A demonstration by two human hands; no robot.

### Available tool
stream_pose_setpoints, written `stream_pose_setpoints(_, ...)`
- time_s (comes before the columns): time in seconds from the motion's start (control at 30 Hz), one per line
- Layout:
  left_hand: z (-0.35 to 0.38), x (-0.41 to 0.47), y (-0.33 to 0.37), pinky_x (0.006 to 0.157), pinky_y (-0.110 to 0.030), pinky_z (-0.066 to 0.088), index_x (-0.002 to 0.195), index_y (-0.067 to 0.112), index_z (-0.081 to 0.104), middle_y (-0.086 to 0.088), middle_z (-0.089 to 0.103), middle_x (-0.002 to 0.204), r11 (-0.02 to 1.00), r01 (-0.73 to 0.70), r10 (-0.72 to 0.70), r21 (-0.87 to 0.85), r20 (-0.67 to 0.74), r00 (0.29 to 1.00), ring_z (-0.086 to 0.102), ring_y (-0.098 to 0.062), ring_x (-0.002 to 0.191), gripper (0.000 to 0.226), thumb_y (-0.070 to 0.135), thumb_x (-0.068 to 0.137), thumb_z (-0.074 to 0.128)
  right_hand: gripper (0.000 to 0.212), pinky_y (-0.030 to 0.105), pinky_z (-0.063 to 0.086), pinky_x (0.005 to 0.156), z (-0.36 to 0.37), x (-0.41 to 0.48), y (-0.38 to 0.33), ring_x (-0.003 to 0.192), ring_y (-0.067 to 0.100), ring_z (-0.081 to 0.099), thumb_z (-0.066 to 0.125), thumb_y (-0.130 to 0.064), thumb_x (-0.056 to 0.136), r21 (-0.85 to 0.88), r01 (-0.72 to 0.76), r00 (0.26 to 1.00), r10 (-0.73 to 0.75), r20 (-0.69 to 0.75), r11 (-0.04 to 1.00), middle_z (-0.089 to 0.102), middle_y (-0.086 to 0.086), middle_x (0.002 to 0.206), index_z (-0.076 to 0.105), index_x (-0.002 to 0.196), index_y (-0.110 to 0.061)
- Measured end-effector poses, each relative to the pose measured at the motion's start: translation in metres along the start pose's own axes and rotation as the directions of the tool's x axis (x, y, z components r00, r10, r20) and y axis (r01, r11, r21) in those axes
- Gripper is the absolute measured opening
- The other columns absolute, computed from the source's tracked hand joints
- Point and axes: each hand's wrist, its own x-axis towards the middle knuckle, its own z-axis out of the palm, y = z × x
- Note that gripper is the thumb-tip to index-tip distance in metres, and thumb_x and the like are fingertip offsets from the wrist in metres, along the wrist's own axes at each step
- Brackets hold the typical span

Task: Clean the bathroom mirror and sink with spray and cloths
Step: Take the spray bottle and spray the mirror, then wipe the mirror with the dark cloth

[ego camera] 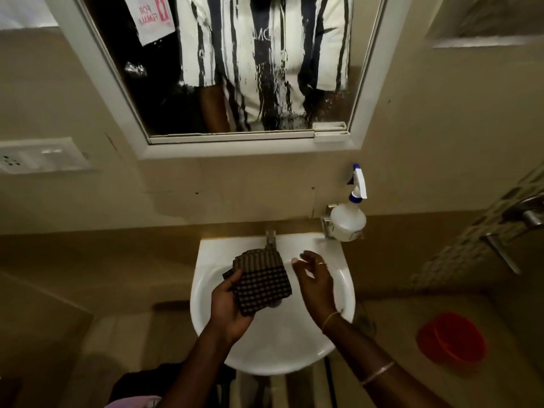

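A white sink (273, 348) hangs on the wall below a white-framed mirror (235, 69) whose glass is wet with running streaks. My left hand (228, 307) holds a dark checked cloth (260, 281), folded, over the basin just in front of the tap (270, 238). My right hand (315, 282) hovers to the right of the cloth, fingers spread and holding nothing. A white spray bottle (348, 214) with a blue and white trigger stands on a small shelf at the sink's back right corner.
An orange bucket (452, 338) sits on the floor at the right. A white switch plate (41, 156) is on the left wall. Metal shower fittings (527, 214) stick out at the right edge. A recessed niche (485, 25) is at the upper right.
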Motion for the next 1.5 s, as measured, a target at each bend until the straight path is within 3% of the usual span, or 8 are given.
stream_pose_setpoints(0.13,0.002,0.001,0.007,0.103,-0.052,0.046,0.136,0.004,0.059,-0.025,0.062,0.136,0.999,-0.016,0.016,0.035,-0.006,1.000,0.061,-0.041,0.118,0.044,0.028,0.101,0.048,0.032,0.023,0.059,0.083,0.024,-0.005,-0.016,0.112,0.019,0.068,0.066,-0.038,0.098,0.090,-0.179,0.967,0.158,0.199,0.980,0.072,0.003,0.120,0.065,0.123,-0.018)
stream_pose_setpoints(0.27,0.005,0.000,0.016,0.114,-0.056,0.039,0.137,0.005,0.060,-0.024,0.062,0.135,0.996,-0.029,0.027,0.079,0.026,0.999,0.058,-0.042,0.123,0.044,0.028,0.102,0.048,0.055,0.053,0.050,0.108,0.035,-0.007,-0.034,0.121,0.032,0.066,0.058,-0.060,0.096,0.220,-0.422,0.839,0.286,0.463,0.880,0.073,0.010,0.125,0.071,0.126,-0.016)
stream_pose_setpoints(0.53,0.024,-0.012,0.035,0.093,-0.049,0.052,0.133,0.003,0.062,-0.024,0.066,0.128,0.971,-0.038,0.019,0.236,0.084,0.996,0.065,-0.038,0.112,0.043,0.027,0.101,0.047,0.048,0.047,0.053,0.101,0.024,-0.015,-0.073,0.122,0.036,0.064,0.065,-0.027,0.098,0.299,-0.626,0.666,0.293,0.686,0.720,0.063,0.023,0.136,0.059,0.138,-0.002)
stream_pose_setpoints(0.7,0.038,-0.018,0.056,0.102,-0.054,0.049,0.126,0.005,0.065,-0.021,0.072,0.120,0.877,-0.126,0.091,0.464,0.097,0.991,0.066,-0.040,0.114,0.039,0.029,0.100,0.051,0.050,0.068,0.038,0.112,0.021,-0.020,-0.093,0.129,0.046,0.058,0.067,-0.018,0.093,0.262,-0.594,0.636,0.245,0.732,0.760,0.061,0.027,0.137,0.055,0.139,-0.001)
stream_pose_setpoints(0.9,0.068,-0.040,0.087,0.099,-0.049,0.054,0.117,0.012,0.071,-0.008,0.079,0.105,0.722,-0.240,0.210,0.649,0.125,0.970,0.073,-0.030,0.101,0.030,0.031,0.098,0.057,0.041,0.069,0.037,0.112,0.025,-0.030,-0.135,0.124,0.046,0.061,0.062,-0.013,0.097,0.304,-0.529,0.660,0.159,0.735,0.792,0.064,0.026,0.134,0.057,0.136,-0.002)
stream_pose_setpoints(1.1,0.110,-0.071,0.132,0.087,-0.042,0.058,0.100,0.011,0.076,-0.011,0.079,0.098,0.677,-0.379,0.338,0.631,0.191,0.922,0.076,-0.028,0.089,0.020,0.025,0.093,0.065,0.050,0.060,0.050,0.105,0.039,-0.031,-0.196,0.126,0.041,0.061,0.064,-0.015,0.093,0.371,-0.398,0.680,-0.002,0.733,0.839,0.064,0.023,0.136,0.054,0.141,-0.001)
stream_pose_setpoints(1.3,0.151,-0.113,0.178,0.081,-0.040,0.058,0.113,0.013,0.070,-0.007,0.078,0.106,0.554,-0.548,0.416,0.626,0.363,0.834,0.073,-0.029,0.097,0.027,0.031,0.097,0.059,0.041,0.058,0.052,0.102,0.050,-0.024,-0.261,0.129,0.042,0.059,0.054,-0.010,0.102,0.397,-0.238,0.700,-0.127,0.703,0.886,0.060,0.022,0.141,0.051,0.142,-0.004)
stream_pose_setpoints(1.5,0.188,-0.141,0.216,0.091,-0.046,0.057,0.118,0.011,0.071,-0.008,0.077,0.111,0.463,-0.655,0.477,0.597,0.455,0.752,0.072,-0.031,0.105,0.032,0.032,0.096,0.060,0.037,0.052,0.059,0.093,0.063,-0.027,-0.319,0.122,0.039,0.065,0.053,-0.003,0.100,0.441,-0.086,0.719,-0.251,0.649,0.894,0.066,0.020,0.134,0.056,0.138,-0.004)
